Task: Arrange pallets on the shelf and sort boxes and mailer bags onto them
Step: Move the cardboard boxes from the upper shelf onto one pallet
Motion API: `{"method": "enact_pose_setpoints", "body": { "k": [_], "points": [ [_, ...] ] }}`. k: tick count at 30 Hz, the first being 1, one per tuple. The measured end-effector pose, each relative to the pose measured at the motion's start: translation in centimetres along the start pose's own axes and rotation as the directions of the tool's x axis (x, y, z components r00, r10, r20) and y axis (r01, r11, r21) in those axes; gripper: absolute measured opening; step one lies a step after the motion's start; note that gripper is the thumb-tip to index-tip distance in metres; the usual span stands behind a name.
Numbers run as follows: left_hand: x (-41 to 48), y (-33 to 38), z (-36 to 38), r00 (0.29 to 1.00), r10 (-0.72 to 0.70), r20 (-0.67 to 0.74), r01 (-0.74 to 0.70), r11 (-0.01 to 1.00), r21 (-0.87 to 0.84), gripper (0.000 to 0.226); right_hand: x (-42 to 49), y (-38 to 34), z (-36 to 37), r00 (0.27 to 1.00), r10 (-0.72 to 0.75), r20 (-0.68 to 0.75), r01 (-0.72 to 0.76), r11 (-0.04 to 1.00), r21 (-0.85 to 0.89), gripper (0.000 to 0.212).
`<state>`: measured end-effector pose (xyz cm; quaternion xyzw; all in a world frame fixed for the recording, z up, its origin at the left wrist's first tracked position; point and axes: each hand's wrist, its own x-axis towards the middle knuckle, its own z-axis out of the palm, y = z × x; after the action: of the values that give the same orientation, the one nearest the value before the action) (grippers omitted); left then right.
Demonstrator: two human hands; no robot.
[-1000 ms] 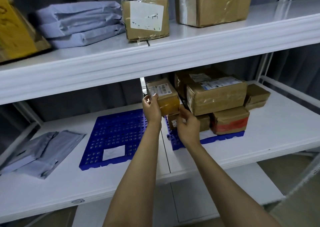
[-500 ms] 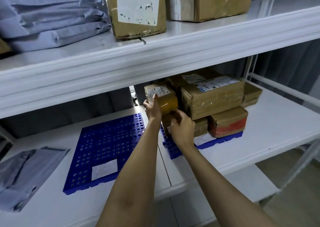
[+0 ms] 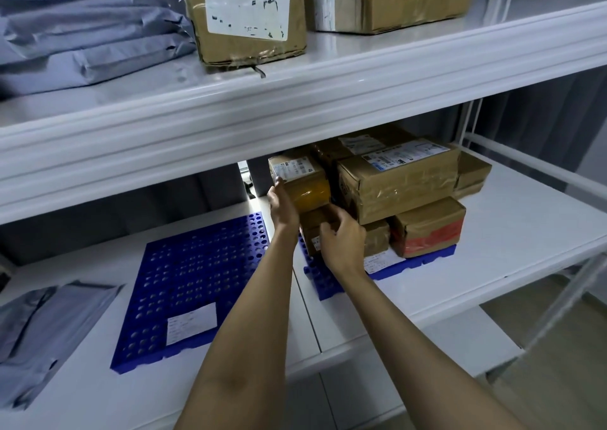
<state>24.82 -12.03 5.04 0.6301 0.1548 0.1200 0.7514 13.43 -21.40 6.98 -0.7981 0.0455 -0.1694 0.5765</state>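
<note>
A small box with yellow tape [image 3: 300, 180] sits on top of a lower small box [image 3: 313, 224], at the left end of a stack of boxes on the right blue pallet [image 3: 325, 287]. My left hand [image 3: 281, 206] lies with straight fingers flat against the taped box's left side. My right hand [image 3: 343, 244] rests with loosely curled fingers on the lower box's front, its thumb just under the taped box. The left blue pallet [image 3: 197, 282] carries only a white label. Grey mailer bags [image 3: 39, 324] lie on the shelf to its left.
A large labelled box [image 3: 397, 183] and a red-taped box [image 3: 427, 229] fill the right pallet. The upper shelf [image 3: 328, 78] holds stacked grey mailer bags [image 3: 82, 35] and two cardboard boxes [image 3: 249, 16]. White shelf board [image 3: 509, 249] shows to the right of the pallet.
The taped box has gone down and back onto the lower box. My right hand has dropped from its front to the lower box. The camera has moved closer.
</note>
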Motion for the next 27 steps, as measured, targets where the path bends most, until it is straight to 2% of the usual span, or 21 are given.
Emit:
{"method": "enact_pose_setpoints", "body": {
  "k": [2, 5, 6, 12, 18, 23, 27],
  "points": [
    [-1.4, 0.6, -0.1, 1.0, 0.026, -0.017, -0.026, 0.999, 0.033, 0.08, 0.0, 0.0, 0.1, 1.0, -0.004, 0.01, 0.004, 1.0, -0.007, 0.038],
    [-2.7, 0.6, -0.2, 0.996, 0.086, -0.017, -0.083, 0.99, 0.116, 0.049, -0.2, 0.2, 0.0, 1.0, 0.002, 0.026, -0.002, 1.0, -0.026, 0.037],
    [-2.7, 0.4, -0.2, 0.995, 0.096, -0.008, -0.094, 0.985, 0.145, 0.046, -0.3, 0.2, 0.0, 1.0, 0.003, 0.029, -0.003, 1.0, -0.028, 0.038],
    [-2.2, 0.4, -0.3, 0.994, 0.11, 0.021, -0.112, 0.977, 0.183, 0.049, -0.5, 0.2, -0.4, 0.999, -0.001, 0.043, 0.002, 0.999, -0.032, 0.038],
    [-3.1, -0.2, -0.9, 0.993, 0.121, -0.007, -0.117, 0.977, 0.18, 0.05, -0.9, 0.9, -0.8, 0.998, 0.02, 0.057, -0.019, 0.999, -0.026, 0.043],
    [-5.5, -0.5, -1.4, 0.987, 0.16, -0.033, -0.144, 0.95, 0.277, 0.052, -1.8, 1.2, -1.4, 0.997, -0.004, 0.076, 0.006, 0.999, -0.032, 0.042],
    [-8.8, -1.1, -1.9, 0.972, 0.233, -0.034, -0.202, 0.899, 0.389, 0.055, -2.5, 2.0, -2.0, 0.993, -0.083, 0.086, 0.087, 0.995, -0.045, 0.044]
  ]
}}
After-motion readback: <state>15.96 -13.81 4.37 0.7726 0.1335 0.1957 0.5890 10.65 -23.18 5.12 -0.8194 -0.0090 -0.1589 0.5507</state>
